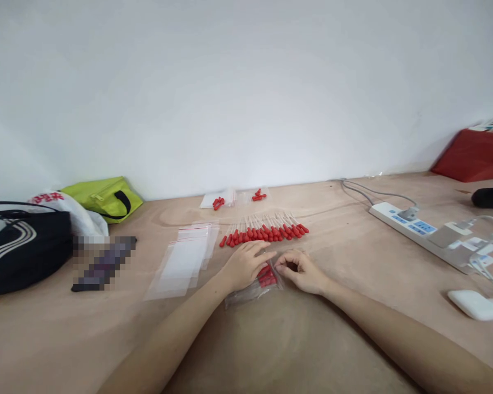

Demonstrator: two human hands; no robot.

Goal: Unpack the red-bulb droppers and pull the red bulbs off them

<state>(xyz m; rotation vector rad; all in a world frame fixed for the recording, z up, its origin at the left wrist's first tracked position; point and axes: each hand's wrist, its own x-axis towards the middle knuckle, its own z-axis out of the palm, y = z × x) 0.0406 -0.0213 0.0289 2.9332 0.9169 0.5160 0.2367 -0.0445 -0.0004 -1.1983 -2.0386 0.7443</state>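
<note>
Fingers of the left hand, head view: slightly spread, loosely bent, laid over the clear bag; whether they grip its film cannot be told. Right hand: thumb and forefinger curled into a nearly closed ring, tips at the bag's right edge; a pinch on the film cannot be confirmed. Clear bag: one, lying on the table between the hands, red pieces within. Red-ended sticks: one crowded row, just beyond the hands, pale shafts toward the wall. Flat bags: overlapping, left of the left hand. Small bags: near the wall, red pieces upon or inside, cannot tell which. Power strip: white, far right, plugs fitted. Lime-green bag: far left, beside the wall.
</note>
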